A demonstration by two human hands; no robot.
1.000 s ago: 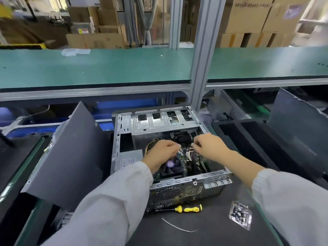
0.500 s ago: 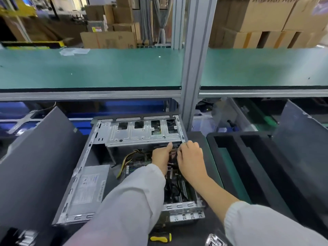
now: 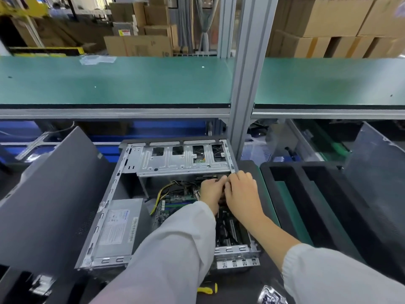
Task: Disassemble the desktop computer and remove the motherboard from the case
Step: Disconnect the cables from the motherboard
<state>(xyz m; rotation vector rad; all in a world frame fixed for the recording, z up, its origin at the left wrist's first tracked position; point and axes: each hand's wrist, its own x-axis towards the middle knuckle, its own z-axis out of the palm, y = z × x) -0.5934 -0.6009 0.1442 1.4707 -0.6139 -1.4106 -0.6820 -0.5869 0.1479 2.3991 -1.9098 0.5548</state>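
Note:
The open desktop case (image 3: 114, 189) lies flat on the black mat, its silver drive cage (image 3: 184, 159) at the far end and the grey power supply (image 3: 119, 224) at its left. The green motherboard (image 3: 175, 204) shows inside, with yellow and black cables (image 3: 162, 189) arching over it. My left hand (image 3: 211, 189) and my right hand (image 3: 241, 191) are close together deep in the case, just below the drive cage's right corner. Their fingers are curled around something small between them; what it is stays hidden.
The removed dark side panel (image 3: 48, 194) leans at the left. A black foam tray (image 3: 306, 194) sits to the right, with another dark panel (image 3: 381, 167) beyond. A yellow screwdriver handle (image 3: 207, 289) and a clear bag of screws (image 3: 271, 296) lie at the near edge. An aluminium post (image 3: 247, 84) rises behind the case.
My head has shifted, bringing the case's left side and power supply into view. Both hands moved from above the cooler fan toward the far right corner under the drive cage, close together.

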